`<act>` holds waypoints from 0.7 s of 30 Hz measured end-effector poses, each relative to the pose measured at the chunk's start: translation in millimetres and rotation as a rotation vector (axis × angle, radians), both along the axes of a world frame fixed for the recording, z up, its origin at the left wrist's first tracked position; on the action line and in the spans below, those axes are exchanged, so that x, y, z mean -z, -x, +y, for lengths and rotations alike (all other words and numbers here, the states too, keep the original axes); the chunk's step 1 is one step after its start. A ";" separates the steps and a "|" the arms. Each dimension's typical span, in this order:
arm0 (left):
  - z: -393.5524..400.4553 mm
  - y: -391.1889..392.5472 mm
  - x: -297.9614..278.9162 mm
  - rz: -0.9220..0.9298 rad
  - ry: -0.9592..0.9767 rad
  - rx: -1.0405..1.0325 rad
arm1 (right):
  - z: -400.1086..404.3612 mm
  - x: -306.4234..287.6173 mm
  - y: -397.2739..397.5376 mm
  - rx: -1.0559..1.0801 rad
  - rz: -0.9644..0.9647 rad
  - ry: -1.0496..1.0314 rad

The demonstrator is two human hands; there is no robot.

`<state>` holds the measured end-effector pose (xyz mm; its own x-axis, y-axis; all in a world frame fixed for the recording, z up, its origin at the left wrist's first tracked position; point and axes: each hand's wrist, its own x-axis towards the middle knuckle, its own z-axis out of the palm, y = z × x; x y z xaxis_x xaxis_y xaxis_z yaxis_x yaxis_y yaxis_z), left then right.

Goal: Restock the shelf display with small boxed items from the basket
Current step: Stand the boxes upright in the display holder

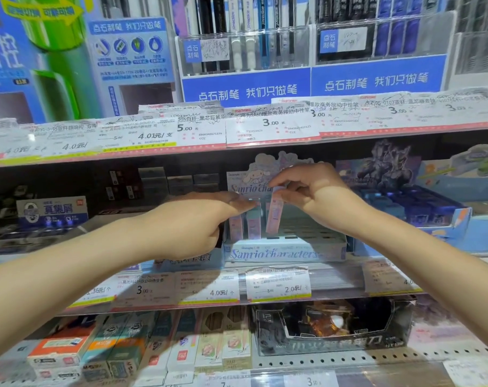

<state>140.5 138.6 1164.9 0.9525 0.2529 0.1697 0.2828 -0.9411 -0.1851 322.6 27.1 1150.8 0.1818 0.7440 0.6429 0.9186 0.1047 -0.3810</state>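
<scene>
**Slim pastel box going into the Sanrio display tray**

At the centre of the frame, on the middle shelf, stands a pale blue display tray with a slotted insert and a printed character backboard. The right hand pinches the top end of a slim pink-lilac box between thumb and fingertips, its grip clamped on that box, which hangs nearly upright with a slight tilt, its lower end just above or just entering the insert. Holding it by the top end looks deliberate: it leaves the lower end free to find a slot and keeps the fingers out of the narrow row

The left hand reaches in from the left of the frame, fingers extended and fairly straight, their tips against the tops of the standing boxes at the tray's left end. Its grip is not closed on anything I can see; it seems to be steadying those boxes so they stay upright while a neighbour goes in beside them

Most of the insert to the right of the boxes shows open slots, so by my reading the restocking is at an early stage. The basket is not in view

Price tags line the shelf edge below the tray
</scene>
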 end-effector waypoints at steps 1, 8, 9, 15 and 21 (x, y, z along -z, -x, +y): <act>0.1 -0.3 -0.2 0.005 0.033 0.004 | 0.8 -0.3 0.0 0.002 -0.008 0.009; 2.9 0.1 -7.1 -0.026 0.156 0.026 | -1.1 -6.3 -0.5 -0.030 -0.013 0.070; 2.4 -0.4 -8.7 -0.028 0.155 0.032 | -1.3 -6.5 -0.2 -0.037 -0.005 0.070; 0.5 -1.4 -14.6 -0.002 0.164 0.046 | -0.7 -5.9 1.8 -0.081 -0.068 0.092; 0.9 -0.6 -15.1 0.027 0.156 0.030 | 4.1 5.2 0.6 -0.151 -0.114 0.103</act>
